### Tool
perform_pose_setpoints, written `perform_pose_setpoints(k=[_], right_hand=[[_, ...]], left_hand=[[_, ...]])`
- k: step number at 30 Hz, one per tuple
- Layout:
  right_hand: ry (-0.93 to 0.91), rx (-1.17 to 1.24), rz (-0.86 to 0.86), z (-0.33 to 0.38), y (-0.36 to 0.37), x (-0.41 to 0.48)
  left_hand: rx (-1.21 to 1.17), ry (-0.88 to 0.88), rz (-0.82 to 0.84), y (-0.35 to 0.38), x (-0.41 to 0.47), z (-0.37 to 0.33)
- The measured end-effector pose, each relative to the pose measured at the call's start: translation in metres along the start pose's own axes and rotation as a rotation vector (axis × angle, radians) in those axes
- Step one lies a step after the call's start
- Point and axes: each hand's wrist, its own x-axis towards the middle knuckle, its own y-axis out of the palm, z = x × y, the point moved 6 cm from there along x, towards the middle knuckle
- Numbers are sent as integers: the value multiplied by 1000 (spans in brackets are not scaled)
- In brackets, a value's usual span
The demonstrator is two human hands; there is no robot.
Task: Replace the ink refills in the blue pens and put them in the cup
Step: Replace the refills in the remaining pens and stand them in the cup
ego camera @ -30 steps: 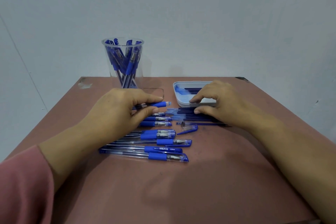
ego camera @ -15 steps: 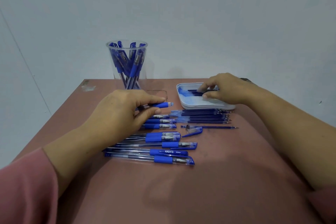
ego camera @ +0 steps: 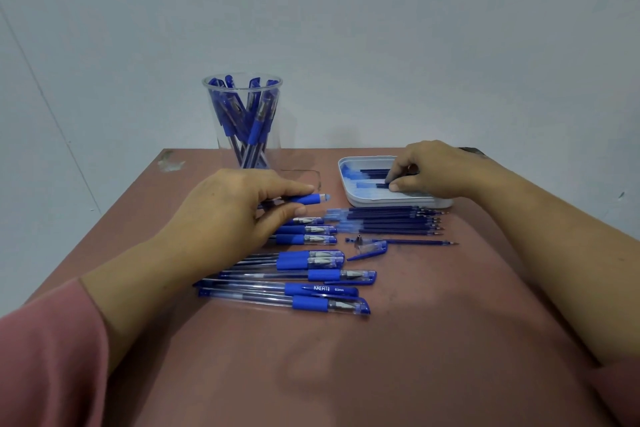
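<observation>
Clear plastic forms the cup [ego camera: 221, 135], a tall tapered tumbler at the far left of the table [ego camera: 381, 357]. It stands upright and holds a bundle of blue pens [ego camera: 256, 121] leaning across one another. To its right sits a shallow white tray [ego camera: 381, 201] with rounded corners. We record several dark blue ink refills [ego camera: 372, 170] lying in it, side by side.

We find the right hand [ego camera: 440, 170] over the tray, its thumb and forefinger pinching the end of one tray refill [ego camera: 377, 185]; the other fingers are curled under. The left hand [ego camera: 235, 215] pinches a held pen [ego camera: 311, 199] between forefinger and thumb, just above the table in front of the cup. This pen shows a blue rubber grip and a pale, clear nose, with no cap on it.

Just in front of the tray lies a tight row of loose refills [ego camera: 391, 220], thin dark rods with small metal points to the right. One single refill [ego camera: 415, 242] lies apart, nearer us. Beside it are a blue clip cap [ego camera: 372, 250] and a small metal tip [ego camera: 359, 238].

Capped pens [ego camera: 311, 274] with clear barrels and blue grips lie in rough rows nearer us. The table surface is matt reddish brown, scuffed at its far left corner. A pink sleeve [ego camera: 45, 364] covers the left forearm.
</observation>
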Motion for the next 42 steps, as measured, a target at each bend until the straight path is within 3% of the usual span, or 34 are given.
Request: perform_pose_setpoints(k=[10, 19, 27, 31, 42], right_hand=[[9, 74, 26, -2, 3, 1], [-164, 148, -164, 32, -22, -21], [-285, 199, -202, 67, -25, -90], [-304, 165, -226, 69, -23, -90], [-389, 342, -237, 79, -15, -88]], left_hand=[[-26, -39, 6, 1, -1, 2], [0, -39, 4, 0, -1, 3], [-32, -23, -27, -5, 0, 0], [-58, -21, -38, -5, 0, -1], [-77, -29, -41, -5, 0, -2]])
